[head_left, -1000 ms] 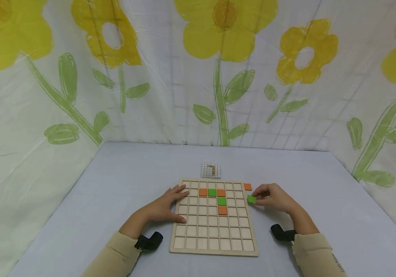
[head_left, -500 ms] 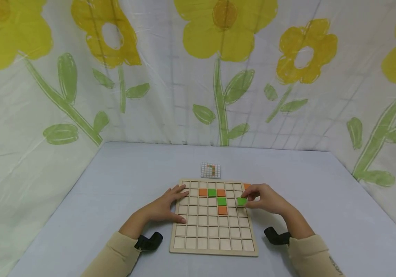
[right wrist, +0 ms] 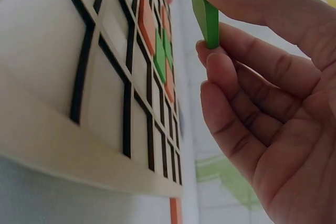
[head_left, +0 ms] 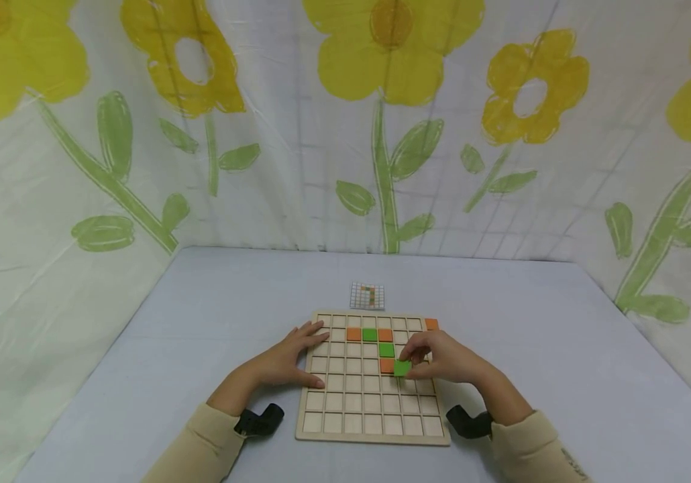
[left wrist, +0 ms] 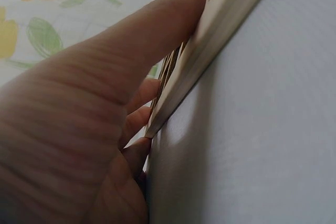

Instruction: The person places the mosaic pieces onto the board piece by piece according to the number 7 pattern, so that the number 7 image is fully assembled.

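A wooden grid board (head_left: 372, 426) lies flat on the table, with several orange and green square tiles in its cells. Its upper row carries an orange tile (head_left: 353, 335), a green tile (head_left: 369, 335) and a second orange one; another green and an orange tile (head_left: 386, 365) run down from there. My left hand (head_left: 288, 359) rests on the board's left edge, fingers and thumb spread. Between thumb and fingertips my right hand (head_left: 445, 355) pinches a green tile (head_left: 402, 368). The right wrist view shows this green tile (right wrist: 207, 17) raised clear of the board.
Behind the board lies a small printed grid card (head_left: 367, 296) with a coloured pattern. One loose orange tile (head_left: 432, 324) sits by the board's far right corner. A flower-patterned curtain (head_left: 297, 134) hangs behind the table (head_left: 231, 288).
My right hand has carried the green tile leftward from beside the board's right edge to over the cells just right of the lowest orange tile. The left hand has stayed in place.
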{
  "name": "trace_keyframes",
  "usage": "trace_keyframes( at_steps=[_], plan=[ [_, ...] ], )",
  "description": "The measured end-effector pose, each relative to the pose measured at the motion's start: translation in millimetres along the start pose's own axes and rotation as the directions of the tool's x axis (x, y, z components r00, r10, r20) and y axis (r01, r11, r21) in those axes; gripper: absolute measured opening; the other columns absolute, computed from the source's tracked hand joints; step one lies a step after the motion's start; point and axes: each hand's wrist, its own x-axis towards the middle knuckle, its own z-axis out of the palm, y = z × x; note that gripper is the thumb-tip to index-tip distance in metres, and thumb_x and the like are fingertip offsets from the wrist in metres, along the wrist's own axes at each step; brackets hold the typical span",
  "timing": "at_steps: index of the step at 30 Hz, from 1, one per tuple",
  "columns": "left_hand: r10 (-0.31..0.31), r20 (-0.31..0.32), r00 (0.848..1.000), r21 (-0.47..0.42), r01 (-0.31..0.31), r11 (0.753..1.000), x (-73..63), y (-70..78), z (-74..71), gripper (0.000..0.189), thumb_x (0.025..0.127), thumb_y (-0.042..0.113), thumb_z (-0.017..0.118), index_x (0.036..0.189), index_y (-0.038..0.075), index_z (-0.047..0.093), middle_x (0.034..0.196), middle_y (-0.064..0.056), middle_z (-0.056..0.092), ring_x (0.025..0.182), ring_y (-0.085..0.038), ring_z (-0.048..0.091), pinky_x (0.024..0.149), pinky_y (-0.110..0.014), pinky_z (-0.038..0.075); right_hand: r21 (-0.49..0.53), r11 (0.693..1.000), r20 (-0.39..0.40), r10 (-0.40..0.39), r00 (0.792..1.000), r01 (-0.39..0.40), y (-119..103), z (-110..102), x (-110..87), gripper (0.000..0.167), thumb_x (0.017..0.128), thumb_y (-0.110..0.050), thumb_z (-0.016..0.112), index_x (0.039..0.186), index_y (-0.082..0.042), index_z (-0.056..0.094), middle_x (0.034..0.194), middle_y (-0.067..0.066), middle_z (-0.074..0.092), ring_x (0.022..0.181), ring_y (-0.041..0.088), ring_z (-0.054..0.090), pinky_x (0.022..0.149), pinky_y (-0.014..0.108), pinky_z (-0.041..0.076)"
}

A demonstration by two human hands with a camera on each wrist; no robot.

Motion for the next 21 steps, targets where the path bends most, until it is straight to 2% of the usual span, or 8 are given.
trace_keyframes(
  at_steps=[7, 21],
  plan=[
    [-0.004, 0.001, 1.0, -0.001, 0.004, 1.0, 0.3, -0.7, -0.2, 0.089, 0.071, 0.043, 0.078, 0.143, 0.011, 0.038, 0.157, -0.009, 0.016, 0.143, -0.041, 0.003, 0.111, -0.063, 0.012, 0.002, 1.0, -0.002, -0.028, 1.0, 0.028, -4, 8, 4.6, 0.02, 0.078, -0.016, 0.075, 0.096, -0.009, 0.068, 0.094, 0.002, 0.065, 0.075, 0.001, 0.054, 0.069, 0.021, 0.052],
    [-0.029, -0.003, 1.0, 0.001, 0.029, 1.0, 1.1, -0.6, 1.2, 0.09, 0.07, 0.044, 0.079, 0.143, 0.012, 0.038, 0.157, -0.006, 0.016, 0.144, -0.04, 0.003, 0.112, -0.062, 0.012, -0.015, 1.0, 0.023, 0.02, 1.0, -0.02, -3, 20, 8.7, 0.021, 0.075, -0.016, 0.078, 0.092, -0.01, 0.068, 0.088, -0.001, 0.064, 0.073, 0.004, 0.055, 0.065, 0.02, 0.05]
  ],
)
